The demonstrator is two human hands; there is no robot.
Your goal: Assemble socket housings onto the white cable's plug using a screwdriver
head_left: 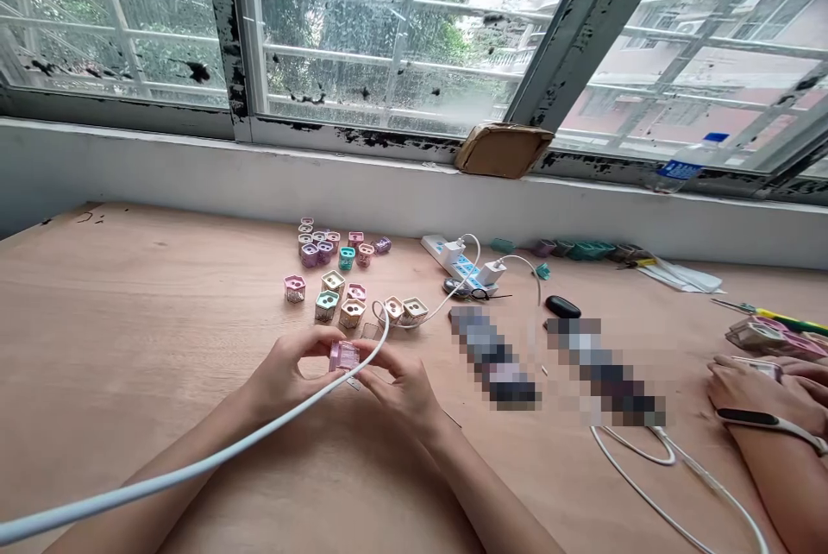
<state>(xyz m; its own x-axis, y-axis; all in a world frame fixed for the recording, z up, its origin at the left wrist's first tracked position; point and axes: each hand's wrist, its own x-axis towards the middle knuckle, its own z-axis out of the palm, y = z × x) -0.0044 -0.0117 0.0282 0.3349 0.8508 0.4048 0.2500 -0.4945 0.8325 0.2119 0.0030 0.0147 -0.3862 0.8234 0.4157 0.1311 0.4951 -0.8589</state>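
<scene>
Head view: wooden table (pixel 129 295), barred window (pixel 401 28)

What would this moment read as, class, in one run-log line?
left hand: holds pink charger | right hand: holds pink charger | near: white cable

a barred window (pixel 388 28) with peeling black paint sits above a white ledge (pixel 259 183).

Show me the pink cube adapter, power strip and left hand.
pink cube adapter (pixel 344 355), head view, top face
power strip (pixel 435 245), head view, white casing at far end
left hand (pixel 285 373), head view, back of hand
</scene>
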